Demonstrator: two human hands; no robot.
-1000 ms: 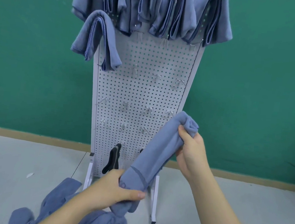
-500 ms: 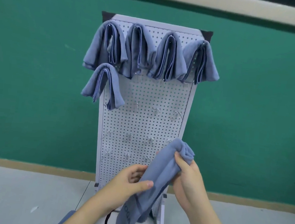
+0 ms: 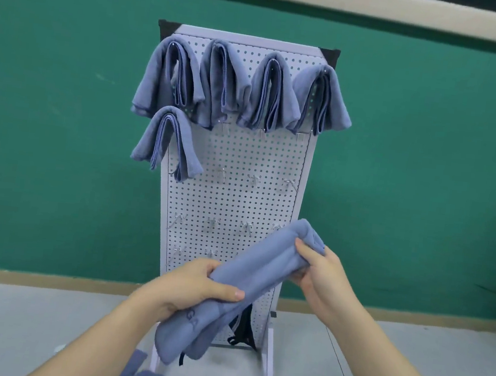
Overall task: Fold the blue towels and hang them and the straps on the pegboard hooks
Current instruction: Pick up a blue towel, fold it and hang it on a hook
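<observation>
The left hand (image 3: pixel 198 287) grips the lower end and the right hand (image 3: pixel 320 273) pinches the upper end of a folded blue towel (image 3: pixel 248 280), held slanted before the white pegboard (image 3: pixel 240 193), which carries five hung towels (image 3: pixel 218 85).

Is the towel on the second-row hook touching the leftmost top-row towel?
Cannot tell. In the head view the second-row towel overlaps the leftmost top-row towel's lower edge, but neither contact nor a gap shows.
</observation>
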